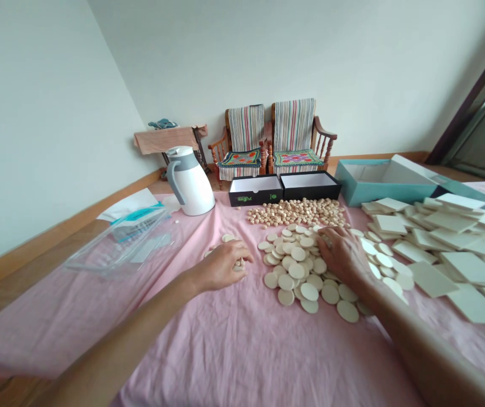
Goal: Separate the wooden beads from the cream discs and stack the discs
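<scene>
Fingers of left hand (221,265) are clenched on small pieces (239,264); those of right hand (342,254) (over disc pile (297,271)) cannot be judged — pile could be scattered by dragging.

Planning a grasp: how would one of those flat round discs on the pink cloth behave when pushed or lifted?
The discs look thin and flat, probably stiff and light. Lying flat and overlapped, one would likely slide, not roll. On the soft pink cloth, its low edge may be hard to pinch.
</scene>
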`<action>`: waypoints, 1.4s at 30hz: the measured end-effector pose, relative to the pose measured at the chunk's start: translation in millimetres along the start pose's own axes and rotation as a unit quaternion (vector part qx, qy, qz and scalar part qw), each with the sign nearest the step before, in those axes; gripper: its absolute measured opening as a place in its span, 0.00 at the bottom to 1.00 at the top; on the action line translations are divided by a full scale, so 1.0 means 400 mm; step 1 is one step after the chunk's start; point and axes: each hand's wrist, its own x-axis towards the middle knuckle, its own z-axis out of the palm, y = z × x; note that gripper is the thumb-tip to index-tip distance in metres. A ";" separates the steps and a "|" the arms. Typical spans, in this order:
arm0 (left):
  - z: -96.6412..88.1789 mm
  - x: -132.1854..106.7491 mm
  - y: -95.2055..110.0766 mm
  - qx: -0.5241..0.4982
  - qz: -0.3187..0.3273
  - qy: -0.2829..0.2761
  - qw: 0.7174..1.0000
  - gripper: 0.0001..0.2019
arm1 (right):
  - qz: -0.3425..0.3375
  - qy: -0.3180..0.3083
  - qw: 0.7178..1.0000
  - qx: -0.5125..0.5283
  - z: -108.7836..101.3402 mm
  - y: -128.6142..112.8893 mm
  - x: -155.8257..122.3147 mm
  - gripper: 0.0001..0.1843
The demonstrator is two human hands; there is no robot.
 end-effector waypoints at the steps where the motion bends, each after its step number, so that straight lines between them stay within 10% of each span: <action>1: -0.001 -0.015 -0.002 0.013 0.010 -0.013 1.000 0.13 | 0.000 -0.003 1.000 -0.003 -0.001 0.000 0.000 0.13; 10: 0.025 -0.054 0.007 0.092 0.041 -0.020 0.995 0.11 | -0.002 -0.007 1.000 -0.014 0.004 0.006 -0.002 0.13; 23: 0.069 0.150 0.091 -0.067 0.102 0.163 0.979 0.18 | 0.028 -0.037 0.999 -0.007 -0.002 -0.006 -0.001 0.13; 33: 0.013 0.066 -0.161 0.052 -0.142 0.110 0.982 0.13 | 0.036 -0.042 0.998 0.003 -0.010 -0.014 0.001 0.12; 42: 0.040 0.062 -0.199 0.123 -0.184 0.095 0.970 0.11 | 0.036 -0.051 0.998 0.002 -0.013 -0.016 0.001 0.12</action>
